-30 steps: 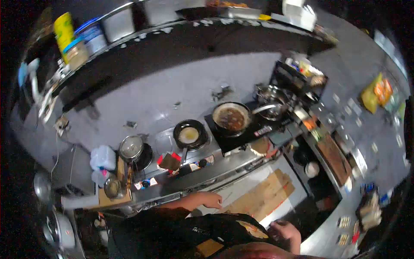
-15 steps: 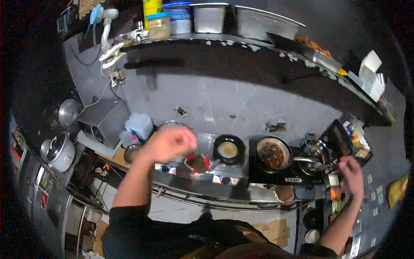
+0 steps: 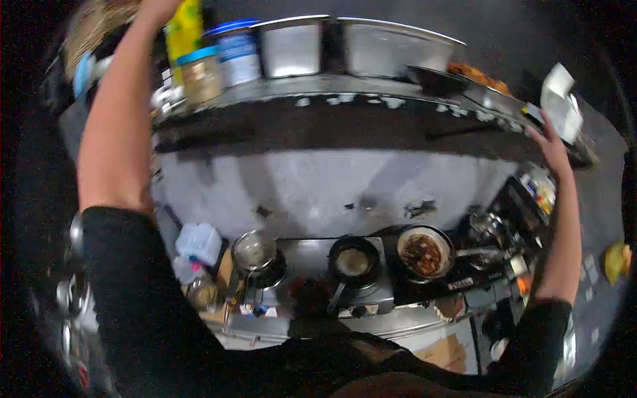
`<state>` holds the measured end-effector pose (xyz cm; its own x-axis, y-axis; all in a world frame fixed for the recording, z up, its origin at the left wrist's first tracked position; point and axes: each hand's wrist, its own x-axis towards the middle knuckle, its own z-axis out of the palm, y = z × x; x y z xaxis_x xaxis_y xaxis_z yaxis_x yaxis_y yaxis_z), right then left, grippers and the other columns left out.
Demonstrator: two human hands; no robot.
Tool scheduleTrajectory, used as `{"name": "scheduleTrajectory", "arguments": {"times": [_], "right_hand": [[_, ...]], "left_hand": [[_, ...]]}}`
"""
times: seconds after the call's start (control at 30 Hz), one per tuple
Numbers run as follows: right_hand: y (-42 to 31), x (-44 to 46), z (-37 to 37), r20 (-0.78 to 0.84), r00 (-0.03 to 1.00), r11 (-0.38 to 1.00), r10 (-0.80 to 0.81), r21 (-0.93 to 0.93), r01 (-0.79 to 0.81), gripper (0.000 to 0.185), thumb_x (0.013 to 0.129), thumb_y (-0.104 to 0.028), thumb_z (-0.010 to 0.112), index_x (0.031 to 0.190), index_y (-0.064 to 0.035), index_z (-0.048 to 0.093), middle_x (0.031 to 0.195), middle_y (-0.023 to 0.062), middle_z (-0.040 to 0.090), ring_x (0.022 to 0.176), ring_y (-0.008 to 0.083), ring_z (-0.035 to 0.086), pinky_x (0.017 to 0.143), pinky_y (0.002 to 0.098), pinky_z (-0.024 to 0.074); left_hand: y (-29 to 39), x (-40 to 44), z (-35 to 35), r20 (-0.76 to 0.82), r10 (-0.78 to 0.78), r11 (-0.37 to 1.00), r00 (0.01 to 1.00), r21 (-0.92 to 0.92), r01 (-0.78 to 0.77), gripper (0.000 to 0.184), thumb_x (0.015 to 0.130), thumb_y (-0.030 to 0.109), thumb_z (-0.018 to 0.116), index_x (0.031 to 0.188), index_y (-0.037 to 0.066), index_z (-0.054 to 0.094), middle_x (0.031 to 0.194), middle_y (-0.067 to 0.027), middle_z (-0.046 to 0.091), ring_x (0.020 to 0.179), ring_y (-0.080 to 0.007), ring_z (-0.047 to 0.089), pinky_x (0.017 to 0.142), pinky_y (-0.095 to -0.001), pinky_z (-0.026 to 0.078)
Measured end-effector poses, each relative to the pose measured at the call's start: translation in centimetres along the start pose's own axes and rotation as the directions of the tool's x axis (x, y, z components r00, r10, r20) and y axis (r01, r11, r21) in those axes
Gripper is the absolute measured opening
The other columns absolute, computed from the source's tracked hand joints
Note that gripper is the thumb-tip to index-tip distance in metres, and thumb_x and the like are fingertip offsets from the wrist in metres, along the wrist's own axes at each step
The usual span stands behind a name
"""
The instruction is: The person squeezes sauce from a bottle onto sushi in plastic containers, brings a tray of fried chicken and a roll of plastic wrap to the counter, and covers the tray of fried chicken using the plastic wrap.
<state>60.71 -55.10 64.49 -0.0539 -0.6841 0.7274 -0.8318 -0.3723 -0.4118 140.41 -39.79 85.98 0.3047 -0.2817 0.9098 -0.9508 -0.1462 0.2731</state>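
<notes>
My left hand (image 3: 161,8) is raised at the top left edge, beside the top of a tall yellow container (image 3: 184,36) on the shelf. The frame cuts its fingers off, so whether it grips the container cannot be seen. My right hand (image 3: 552,147) reaches up to the shelf's right end with its fingers apart. Just beyond the fingertips are a yellow-handled utensil (image 3: 531,113) and a white paper-like piece (image 3: 564,103). Below, a small black pan (image 3: 338,255) holds pale liquid, and a larger pan (image 3: 424,253) holds dark brown food.
A shelf (image 3: 265,86) runs above the stove, carrying a blue-lidded tub (image 3: 237,56), a jar (image 3: 200,76), metal trays (image 3: 398,50) and brown food (image 3: 479,78). A strainer-like pot (image 3: 254,251) sits on the left burner; a metal bowl (image 3: 488,229) stands at right.
My left hand has risen from above the stove to the shelf's left end. My right hand has moved up from beside the right burner to the shelf's right end. The view has shifted.
</notes>
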Motion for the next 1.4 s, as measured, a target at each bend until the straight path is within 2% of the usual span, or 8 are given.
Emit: {"name": "scheduleTrajectory", "arguments": {"times": [0.03, 0.1, 0.17, 0.23, 0.37, 1.0, 1.17, 1.4], "right_hand": [[-0.6, 0.0, 0.1, -0.002, 1.000, 0.998, -0.003, -0.062, 0.003, 0.076, 0.095, -0.046, 0.076, 0.160, -0.0238, 0.042, 0.151, 0.0163, 0.057, 0.140, 0.0274, 0.053, 0.115, 0.0390, 0.0420], [-2.2, -0.5, 0.0, 0.030, 1.000, 1.000, -0.003, -0.025, 0.004, 0.077, 0.094, -0.047, 0.077, 0.159, -0.0233, 0.044, 0.149, 0.0166, 0.058, 0.140, 0.0289, 0.052, 0.115, 0.0388, 0.0418], [-3.1, -0.3, 0.0, 0.047, 0.999, 1.000, 0.009, 0.026, -0.011, 0.075, 0.093, -0.047, 0.078, 0.157, -0.0216, 0.047, 0.149, 0.0173, 0.058, 0.139, 0.0287, 0.053, 0.114, 0.0391, 0.0428], [-3.1, 0.2, 0.1, 0.039, 0.999, 0.998, -0.004, 0.058, 0.002, 0.074, 0.093, -0.044, 0.080, 0.155, -0.0193, 0.049, 0.146, 0.0171, 0.061, 0.137, 0.0279, 0.056, 0.112, 0.0395, 0.0447], [-3.8, 0.8, 0.2, 0.052, 0.998, 0.981, -0.021, 0.194, 0.011, 0.070, 0.093, -0.040, 0.080, 0.153, -0.0195, 0.050, 0.134, 0.0164, 0.069, 0.123, 0.0249, 0.065, 0.103, 0.0366, 0.0508], [-4.8, 5.7, 1.8, 0.124, 0.992, 0.990, -0.022, -0.137, 0.039, 0.069, 0.073, -0.058, 0.092, 0.107, -0.0063, 0.062, 0.092, 0.0091, 0.070, 0.092, 0.0221, 0.065, 0.081, 0.0376, 0.0512], [-5.0, 5.8, 0.8, 0.128, 0.989, 0.986, -0.069, -0.140, 0.087, 0.064, 0.073, -0.059, 0.091, 0.094, -0.0062, 0.061, 0.082, 0.0074, 0.066, 0.081, 0.0219, 0.060, 0.073, 0.0400, 0.0484], [-6.7, 4.1, -1.4, 0.045, 0.987, 0.958, -0.152, -0.241, 0.159, 0.054, 0.078, -0.037, 0.093, 0.083, -0.0078, 0.048, 0.074, 0.0006, 0.053, 0.074, 0.0146, 0.048, 0.066, 0.0340, 0.0401]], "left_hand": [[-2.4, 3.3, 1.0, 0.204, 0.036, 0.999, 0.978, 0.029, -0.042, 0.107, 0.089, 0.055, 0.079, 0.163, 0.002, 0.024, 0.169, -0.0235, 0.019, 0.145, -0.0493, 0.038, 0.110, -0.0565, 0.048], [-8.5, 10.8, 7.8, -0.111, 0.444, 0.805, 0.889, 0.486, -0.341, 0.069, 0.095, 0.047, 0.072, 0.149, 0.007, 0.055, 0.125, -0.0210, 0.072, 0.120, -0.0332, 0.068, 0.102, -0.0399, 0.052], [-11.1, 14.9, 9.8, -0.028, 0.170, 0.985, 0.985, -0.019, -0.170, 0.072, 0.099, 0.052, 0.065, 0.155, 0.008, 0.050, 0.157, -0.0221, 0.050, 0.140, -0.0330, 0.055, 0.117, -0.0431, 0.042], [-13.3, 17.6, 11.4, 0.100, 0.298, 0.844, 0.949, 0.436, -0.311, 0.090, 0.095, 0.057, 0.067, 0.163, 0.008, 0.034, 0.158, -0.0218, 0.049, 0.136, -0.0353, 0.058, 0.114, -0.0429, 0.045], [-14.5, 19.4, 14.2, 0.155, 0.050, 0.998, 0.987, -0.041, -0.045, 0.097, 0.092, 0.060, 0.070, 0.164, 0.009, 0.029, 0.156, -0.0223, 0.051, 0.133, -0.0367, 0.060, 0.112, -0.0437, 0.046], [-13.7, 20.0, 11.6, 0.081, -0.018, 0.977, 0.997, 0.214, 0.000, 0.104, 0.083, 0.060, 0.080, 0.156, -0.001, 0.037, 0.139, -0.0274, 0.062, 0.121, -0.0367, 0.068, 0.101, -0.0490, 0.055], [-8.8, 14.4, 6.4, -0.255, 0.116, 0.956, 0.960, 0.291, -0.038, 0.090, 0.081, 0.050, 0.086, 0.145, -0.001, 0.048, 0.134, -0.0287, 0.064, 0.120, -0.0387, 0.066, 0.103, -0.0482, 0.053], [0.5, 4.1, -2.7, -0.278, 0.100, 0.980, 0.955, 0.191, -0.047, 0.088, 0.066, 0.049, 0.096, 0.126, -0.003, 0.058, 0.122, -0.0304, 0.068, 0.114, -0.0475, 0.066, 0.100, -0.0507, 0.054]]}}
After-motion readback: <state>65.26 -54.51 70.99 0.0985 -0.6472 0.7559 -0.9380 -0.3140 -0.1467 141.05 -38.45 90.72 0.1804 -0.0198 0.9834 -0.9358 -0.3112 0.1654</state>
